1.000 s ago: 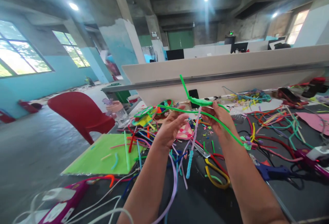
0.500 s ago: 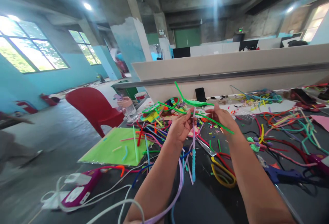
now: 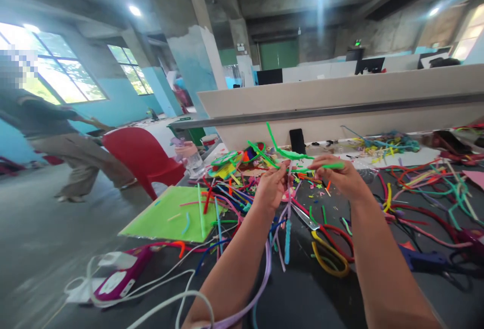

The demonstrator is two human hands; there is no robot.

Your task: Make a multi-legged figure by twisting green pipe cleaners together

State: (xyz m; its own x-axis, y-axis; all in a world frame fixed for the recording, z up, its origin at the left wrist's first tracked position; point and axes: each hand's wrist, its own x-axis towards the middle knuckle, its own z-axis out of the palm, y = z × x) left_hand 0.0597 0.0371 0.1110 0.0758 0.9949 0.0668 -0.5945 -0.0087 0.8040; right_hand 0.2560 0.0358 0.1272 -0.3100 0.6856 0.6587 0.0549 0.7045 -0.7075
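Observation:
My left hand pinches the crossing of a green pipe cleaner and a lilac one above the middle of the dark table. From that bundle hangs a light blue twisted piece. My right hand is closed on the right end of the green pipe cleaner. A second green piece, thicker in its middle, slants up behind my fingers. Scissors with yellow and red handles lie below, between my forearms.
Loose pipe cleaners cover the table's right. A green sheet, a purple power strip and white cables are on the left. A blue glue gun lies at the right. A person walks beyond the red chair.
My right hand has moved onto the green pipe cleaner's right end, which has swung up to nearly level. A person has come into view at the left.

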